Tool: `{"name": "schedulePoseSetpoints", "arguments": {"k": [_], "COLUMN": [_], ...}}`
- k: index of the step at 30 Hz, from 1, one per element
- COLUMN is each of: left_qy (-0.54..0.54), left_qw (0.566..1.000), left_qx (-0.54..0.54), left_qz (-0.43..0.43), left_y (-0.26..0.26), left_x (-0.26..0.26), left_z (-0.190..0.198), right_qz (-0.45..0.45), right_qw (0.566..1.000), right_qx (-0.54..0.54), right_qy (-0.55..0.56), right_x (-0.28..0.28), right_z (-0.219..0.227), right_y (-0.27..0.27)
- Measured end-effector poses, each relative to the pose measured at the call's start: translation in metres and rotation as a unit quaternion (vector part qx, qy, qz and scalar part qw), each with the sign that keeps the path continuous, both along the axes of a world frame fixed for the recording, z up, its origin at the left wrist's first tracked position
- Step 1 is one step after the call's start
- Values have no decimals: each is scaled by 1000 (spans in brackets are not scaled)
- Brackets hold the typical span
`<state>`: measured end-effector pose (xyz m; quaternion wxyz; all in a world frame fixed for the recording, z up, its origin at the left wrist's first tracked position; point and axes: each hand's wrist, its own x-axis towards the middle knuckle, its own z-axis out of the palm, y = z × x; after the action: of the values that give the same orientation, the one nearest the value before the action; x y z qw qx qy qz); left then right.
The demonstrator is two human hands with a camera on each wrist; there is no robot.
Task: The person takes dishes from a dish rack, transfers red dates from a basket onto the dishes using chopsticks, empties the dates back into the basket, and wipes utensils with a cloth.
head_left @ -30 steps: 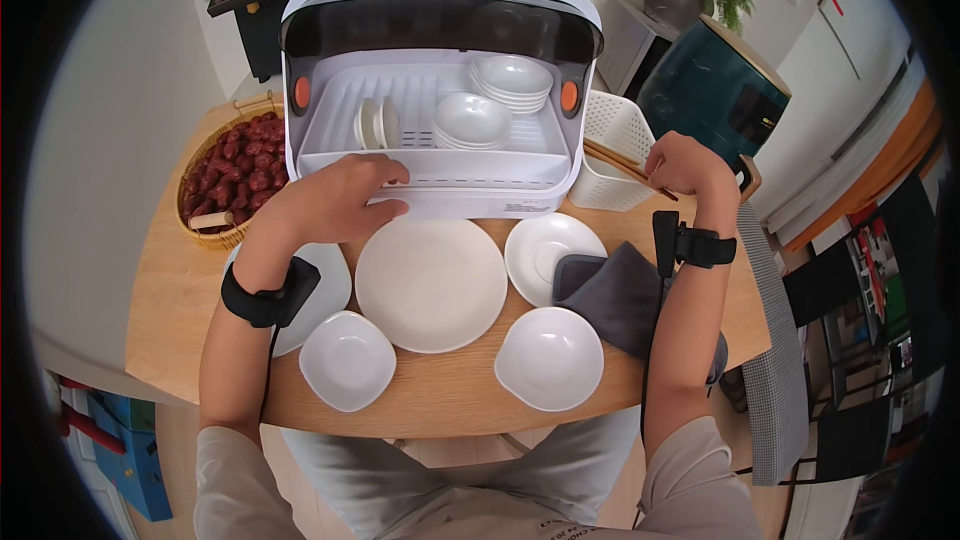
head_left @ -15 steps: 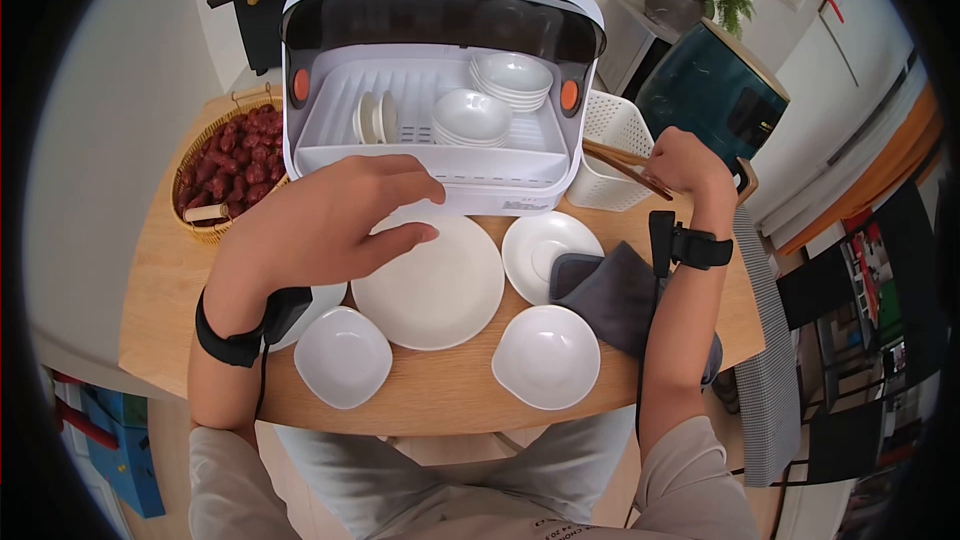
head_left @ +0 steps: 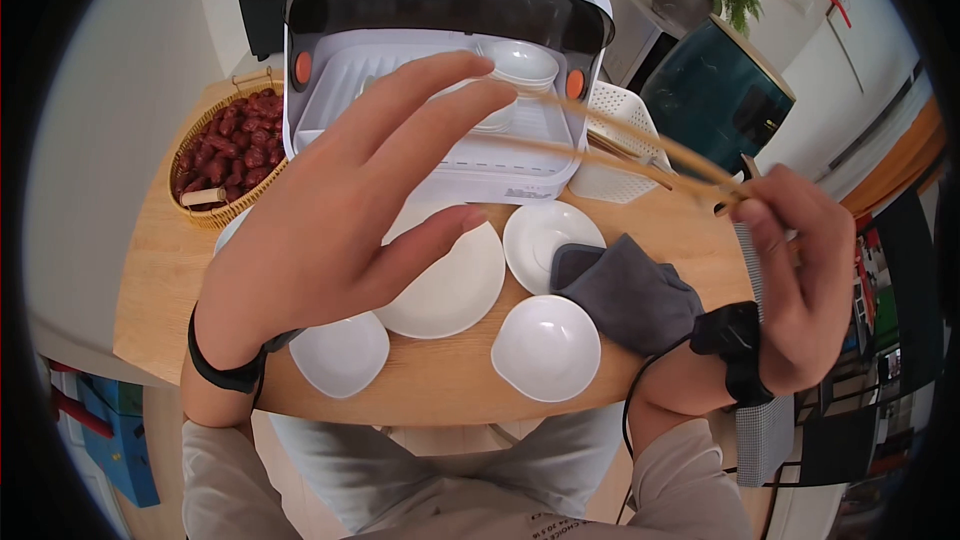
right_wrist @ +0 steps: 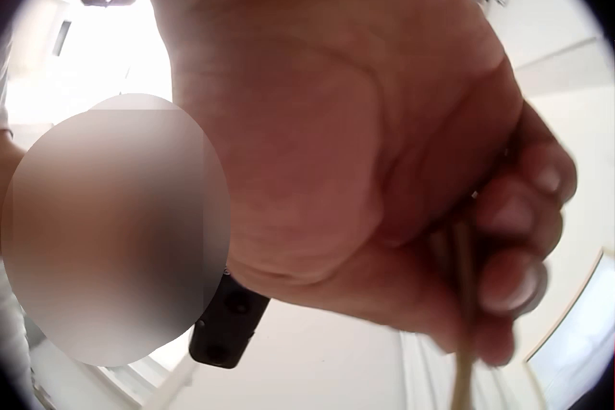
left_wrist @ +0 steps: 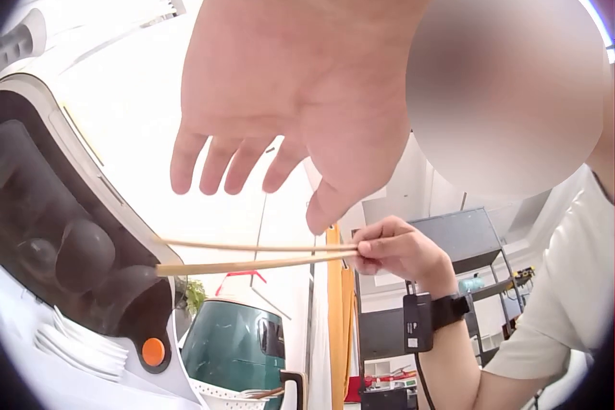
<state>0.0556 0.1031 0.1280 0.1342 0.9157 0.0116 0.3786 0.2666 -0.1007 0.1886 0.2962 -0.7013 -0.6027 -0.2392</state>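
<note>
My right hand (head_left: pixel 805 270), raised at the right above the table, grips a pair of light wooden chopsticks (left_wrist: pixel 250 263) by one end. They reach leftward, their far ends spread apart close to my left fingers in the head view. My left hand (head_left: pixel 335 210) hovers over the large round plate (head_left: pixel 455 290) with its fingers extended and nothing in them; the left wrist view shows its bare palm. Behind it stands a white dish cabinet (head_left: pixel 500 183) with its dark lid raised. Stacked white bowls (head_left: pixel 527 62) sit inside, partly hidden by my left hand.
Darker chopsticks (head_left: pixel 638 165) lean out of a white perforated holder (head_left: pixel 620 110) beside the cabinet. Two small bowls (head_left: pixel 545 348), a saucer (head_left: pixel 570 225) and a grey cloth (head_left: pixel 630 295) lie in front. A basket of red dates (head_left: pixel 235 145) stands left, a green appliance (head_left: pixel 715 90) right.
My right hand has come away from the holder, toward me and to the right, lifting the light chopsticks out. My left hand has risen closer to the head camera, fingers more extended.
</note>
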Motion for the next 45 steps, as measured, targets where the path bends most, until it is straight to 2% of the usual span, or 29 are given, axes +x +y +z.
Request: {"name": "schedulePoseSetpoints", "arguments": {"k": [2, 3, 5, 7, 8, 9, 10, 11, 13, 14, 16, 17, 20, 21, 24, 25, 27, 28, 29, 31, 34, 38, 45], "left_qy": [-27, 5, 39, 166, 166, 169, 172, 172, 158, 123, 129, 134, 111, 130, 103, 107, 65, 69, 65, 64, 76, 82, 90], "left_qw": [1000, 1000, 999, 984, 984, 983, 978, 978, 972, 976, 972, 968, 969, 963, 964, 964, 963, 963, 964, 964, 964, 967, 972], "left_qx": [12, 20, 29, -55, -56, -17, 21, 20, 48, 53, 37, 23, 43, 49, 30, 37, 87, 87, 85, 88, 85, 65, 42], "left_qz": [3, -11, -24, 31, 31, 75, 120, 121, 168, 171, 191, 210, 217, 229, 241, 242, 246, 245, 245, 243, 239, 232, 214], "left_y": [-3, -3, -2, -1, 1, 4, 7, 12, 21, 22, 20, 19, 23, 20, 18, 21, 23, 23, 24, 26, 25, 24, 20], "left_x": [0, -1, -6, -12, -14, -16, -18, -19, -20, -20, -22, -24, -28, -29, -30, -30, -30, -31, -31, -29, -29, -26, -20], "left_z": [0, -1, -2, 0, 0, -1, -1, -2, -4, -4, 1, 3, 1, 6, 10, 10, 5, 4, 4, 5, 7, 9, 7], "right_qz": [227, 227, 285, 272, 263, 253, 225, 226, 134, 136, 123, 126, 44, 75, 25, 28, 5, -33, -33, -36, -41, -59, -40], "right_qw": [966, 966, 953, 956, 954, 950, 937, 937, 892, 892, 827, 827, 757, 755, 802, 805, 839, 842, 843, 806, 790, 795, 818], "right_qx": [-118, -118, -103, -114, -137, -159, -228, -229, -430, -430, -548, -548, -652, -651, -597, -592, -543, -536, -536, -590, -611, -603, -572], "right_qy": [27, 27, -13, 4, 48, 90, 136, 136, 32, 33, -5, -5, 18, -15, -21, -17, -40, -43, -39, -10, 1, 12, -45], "right_x": [3, 2, 2, 6, 12, 17, 23, 32, 54, 54, 46, 48, 43, 45, 33, 37, 42, 43, 40, 39, 38, 36, 46], "right_z": [7, 5, -4, -8, -14, -19, -22, -33, -63, -71, -85, -95, -109, -113, -121, -125, -136, -137, -132, -124, -132, -128, -147], "right_y": [15, 23, 40, 50, 57, 64, 69, 74, 87, 97, 123, 133, 147, 149, 145, 147, 144, 143, 144, 147, 153, 153, 154]}}
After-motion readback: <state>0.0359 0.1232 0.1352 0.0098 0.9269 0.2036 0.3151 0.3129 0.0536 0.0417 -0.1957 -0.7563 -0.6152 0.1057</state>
